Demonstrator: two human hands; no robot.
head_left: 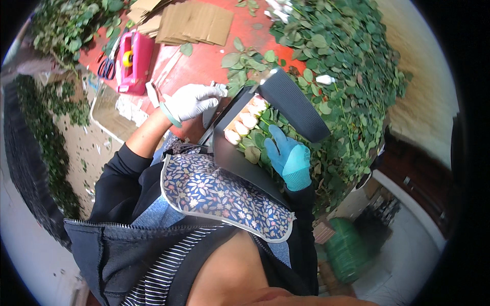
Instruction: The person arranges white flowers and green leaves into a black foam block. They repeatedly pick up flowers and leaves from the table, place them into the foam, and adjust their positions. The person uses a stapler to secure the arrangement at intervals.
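Pale pink roses (248, 120) with green leaves lie in a row inside a dark, folded trough-like holder. One side is a ribbed black panel (298, 104); the other is a smooth dark panel (237, 166) slanting toward my apron. My right hand (287, 154), in a blue glove, rests on the leaves just below the blooms, its visible fingers stretched apart. Beyond the holder's left edge, my left hand (193, 102), in a white glove, has its fingers bent together. Whatever is at its fingertips is too small to make out.
A red table (204, 64) carries stacked brown cardboard pieces (194, 23), a pink tape dispenser (133, 64) and dark-handled scissors (107, 67). Heaped leafy stems (347, 66) fill the right side. A plastic bin (104, 115) stands at left; a green bundle (348, 250) lies lower right.
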